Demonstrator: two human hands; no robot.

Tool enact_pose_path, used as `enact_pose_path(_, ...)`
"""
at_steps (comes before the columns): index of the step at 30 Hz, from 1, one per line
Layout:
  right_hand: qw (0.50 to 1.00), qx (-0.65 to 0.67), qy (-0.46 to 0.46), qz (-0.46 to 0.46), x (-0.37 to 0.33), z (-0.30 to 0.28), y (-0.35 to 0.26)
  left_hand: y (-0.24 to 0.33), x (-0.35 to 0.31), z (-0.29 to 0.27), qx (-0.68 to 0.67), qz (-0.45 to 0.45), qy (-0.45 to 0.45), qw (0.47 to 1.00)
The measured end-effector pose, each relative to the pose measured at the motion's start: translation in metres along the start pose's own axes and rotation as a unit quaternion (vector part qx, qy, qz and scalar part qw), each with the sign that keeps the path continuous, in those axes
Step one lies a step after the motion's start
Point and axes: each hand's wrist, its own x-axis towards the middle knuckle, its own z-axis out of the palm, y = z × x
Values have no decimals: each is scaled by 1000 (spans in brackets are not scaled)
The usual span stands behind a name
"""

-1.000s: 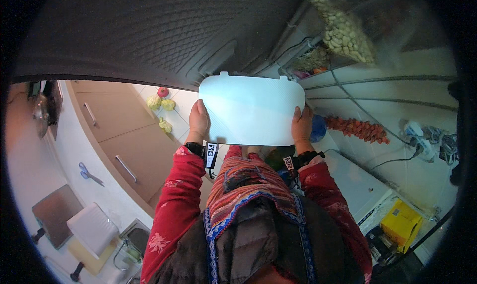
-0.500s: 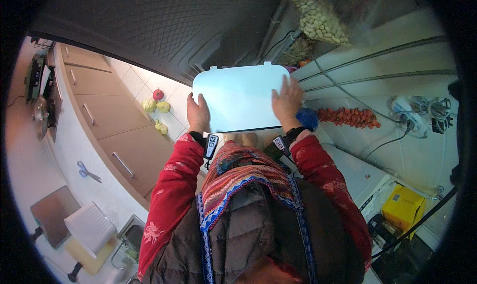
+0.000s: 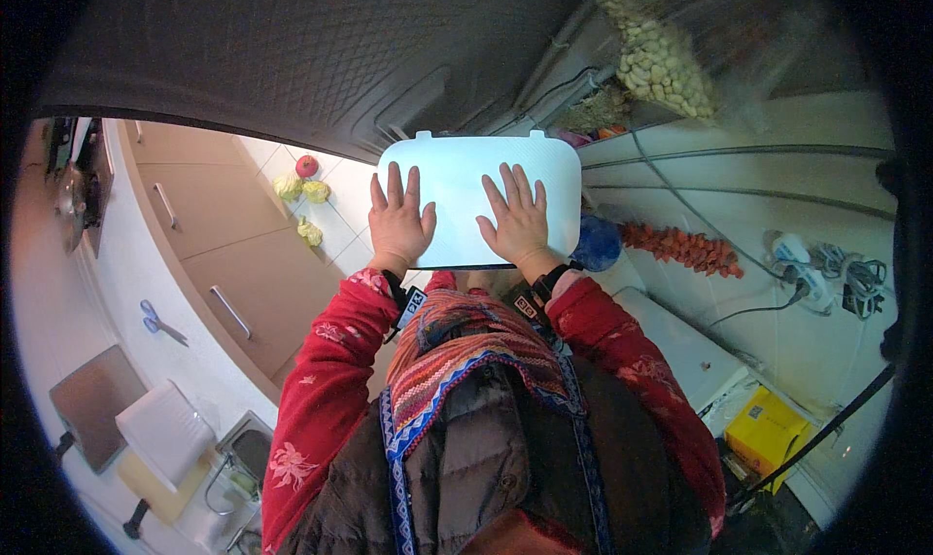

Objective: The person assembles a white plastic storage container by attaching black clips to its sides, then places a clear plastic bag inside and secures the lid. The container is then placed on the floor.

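Observation:
A pale blue-white lid-like panel [image 3: 455, 190] with rounded corners and two small tabs on its far edge lies in front of me. My left hand [image 3: 400, 223] rests flat on its left part, fingers apart and pointing away from me. Flat on the right part is my right hand [image 3: 520, 217], its fingers spread too. Neither hand grips anything. What lies beneath the panel is mostly hidden; a dark line runs along its near edge.
A dark textured panel [image 3: 321, 59] spans the top. Vegetables and a red round item [image 3: 306, 166] lie on the tiled floor. Scissors [image 3: 155, 318] are on the left counter. At right are a blue round object [image 3: 597, 243], hanging dried red pieces [image 3: 680, 249] and a cable [image 3: 729, 156].
Both hands have shifted inward from the panel's side edges and now lie flat on its top. The view has tilted slightly.

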Motion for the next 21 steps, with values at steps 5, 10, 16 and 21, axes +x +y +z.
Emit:
enact_pose_path(5,996,26,-3,81,20,-5,31,-7,0,-1,-55,19,-1,998)
enact_pose_path(10,992,36,15,119,41,1,86,-15,-1,6,-24,49,23,998)
enact_pose_path(16,991,19,69,115,38,13,90,-10,1,2,-99,38,34,994)
enact_pose_path(21,994,39,10,105,37,12,102,-10,-18,-13,-36,71,-4,997)
